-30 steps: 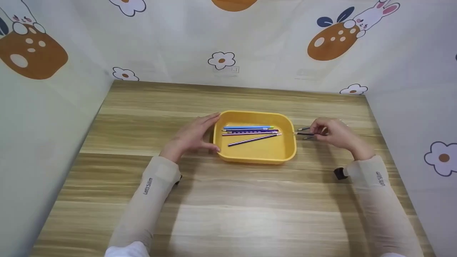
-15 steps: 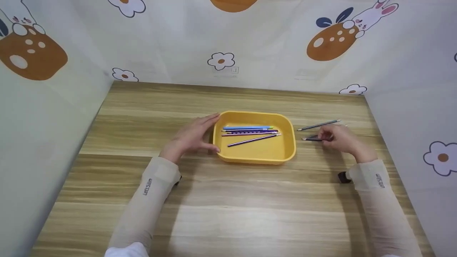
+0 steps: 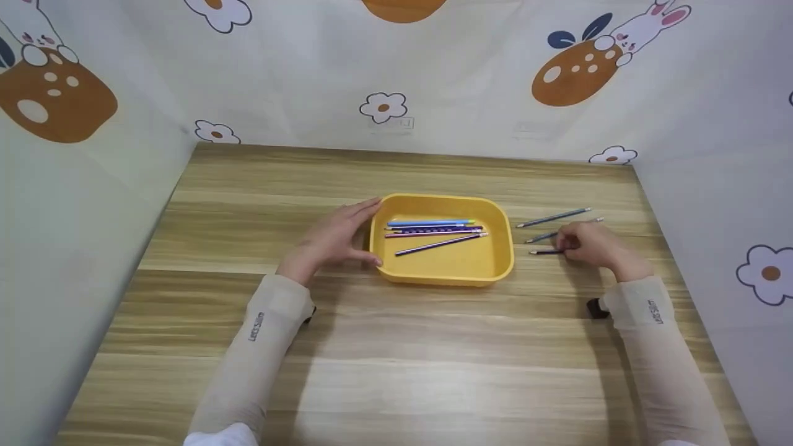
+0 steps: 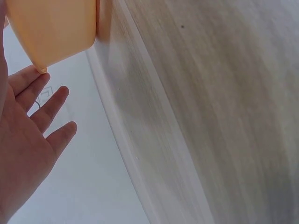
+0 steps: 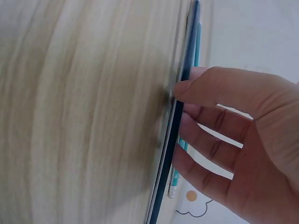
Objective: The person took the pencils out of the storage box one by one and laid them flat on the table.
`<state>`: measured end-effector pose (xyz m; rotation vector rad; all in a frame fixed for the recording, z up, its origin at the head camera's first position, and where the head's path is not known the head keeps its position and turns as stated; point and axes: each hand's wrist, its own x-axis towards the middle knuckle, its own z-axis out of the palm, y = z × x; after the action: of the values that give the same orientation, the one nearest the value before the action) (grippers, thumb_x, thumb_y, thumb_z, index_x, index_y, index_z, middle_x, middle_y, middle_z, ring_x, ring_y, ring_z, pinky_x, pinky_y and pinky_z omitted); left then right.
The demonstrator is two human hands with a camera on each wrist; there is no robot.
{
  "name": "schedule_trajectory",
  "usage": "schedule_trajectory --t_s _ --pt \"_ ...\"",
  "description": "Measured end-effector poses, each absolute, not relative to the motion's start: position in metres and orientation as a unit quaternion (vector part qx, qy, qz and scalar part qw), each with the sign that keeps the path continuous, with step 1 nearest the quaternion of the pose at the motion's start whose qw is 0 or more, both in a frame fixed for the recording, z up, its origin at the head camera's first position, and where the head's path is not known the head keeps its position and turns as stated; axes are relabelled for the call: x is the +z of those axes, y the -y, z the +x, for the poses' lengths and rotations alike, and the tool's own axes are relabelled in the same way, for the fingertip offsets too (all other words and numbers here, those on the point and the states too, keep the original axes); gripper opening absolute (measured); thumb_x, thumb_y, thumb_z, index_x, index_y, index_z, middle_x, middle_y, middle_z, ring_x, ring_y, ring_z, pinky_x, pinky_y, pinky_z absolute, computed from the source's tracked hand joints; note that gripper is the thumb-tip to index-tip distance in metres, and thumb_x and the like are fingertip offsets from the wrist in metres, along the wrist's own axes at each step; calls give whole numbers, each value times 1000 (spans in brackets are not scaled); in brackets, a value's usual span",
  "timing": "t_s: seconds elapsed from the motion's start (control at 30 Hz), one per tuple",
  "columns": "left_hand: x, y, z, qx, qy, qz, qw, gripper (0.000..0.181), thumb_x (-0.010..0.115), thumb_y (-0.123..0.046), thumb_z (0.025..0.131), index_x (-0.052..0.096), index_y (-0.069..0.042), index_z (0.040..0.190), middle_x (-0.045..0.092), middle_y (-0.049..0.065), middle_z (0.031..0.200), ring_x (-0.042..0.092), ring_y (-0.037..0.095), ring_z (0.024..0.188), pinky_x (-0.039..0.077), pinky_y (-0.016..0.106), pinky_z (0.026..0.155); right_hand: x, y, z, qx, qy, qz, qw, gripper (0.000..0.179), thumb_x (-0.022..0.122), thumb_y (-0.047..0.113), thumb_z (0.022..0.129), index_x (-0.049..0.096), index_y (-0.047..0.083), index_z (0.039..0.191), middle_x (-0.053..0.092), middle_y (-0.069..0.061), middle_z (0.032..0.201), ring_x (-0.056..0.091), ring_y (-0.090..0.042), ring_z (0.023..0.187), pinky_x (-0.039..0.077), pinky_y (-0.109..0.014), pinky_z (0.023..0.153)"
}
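Observation:
My left hand (image 3: 327, 240) is at the left end of a yellow tray (image 3: 443, 279), thumb and fingers spread along its rim. In the left wrist view, straight fingertips touch a corner of the tray wall (image 4: 60, 32). Several pencils lie in the tray, among them a light blue one (image 3: 430, 222) and a dark striped one (image 3: 441, 244) lying at a slant. To the right of the tray, my right hand (image 3: 593, 246) pinches a dark pencil (image 3: 545, 253) low at the tabletop. The right wrist view shows the thumb pressed against that pencil's long dark side (image 5: 169, 149).
Two bluish pencils lie on the wooden table (image 3: 372, 371) behind the pinched one: a far pencil (image 3: 554, 217) and a nearer pencil (image 3: 540, 237) partly hidden by the right hand. Patterned white walls (image 3: 310, 80) enclose the table's back and sides.
My right hand has drawn back rightward from the tray's right rim with the dark pencil, then shifted it slightly nearer, in front of the two bluish pencils. The left hand and tray stay put.

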<state>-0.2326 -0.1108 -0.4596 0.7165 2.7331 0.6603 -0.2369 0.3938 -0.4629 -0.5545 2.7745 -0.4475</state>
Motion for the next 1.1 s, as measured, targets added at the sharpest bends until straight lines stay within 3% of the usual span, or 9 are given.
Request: schedule_trajectory --t_s 0.53,0.87,1.1 --pt "-460 112 -233 226 -935 244 120 114 82 -62 68 24 -25 159 18 -9 168 23 26 154 20 49 128 -461 -390 -241 -133 -966 -178 133 14 66 -5 85 68 9 84 68 -8 85 58 -21 79 47 -33 71" --pt "-461 112 -233 224 -938 234 124 114 81 -65 68 23 -29 159 17 -10 168 22 24 155 21 49 128 -464 -387 -243 -120 -970 -172 122 18 65 -10 81 68 8 87 67 -9 85 60 -25 81 51 -41 73" --pt "-463 113 -234 228 -932 260 108 113 83 -60 69 26 -23 159 20 -7 168 27 27 152 24 48 127 -468 -389 -242 -105 -965 -225 80 16 66 -10 78 68 6 81 66 -9 77 59 -23 75 50 -39 67"
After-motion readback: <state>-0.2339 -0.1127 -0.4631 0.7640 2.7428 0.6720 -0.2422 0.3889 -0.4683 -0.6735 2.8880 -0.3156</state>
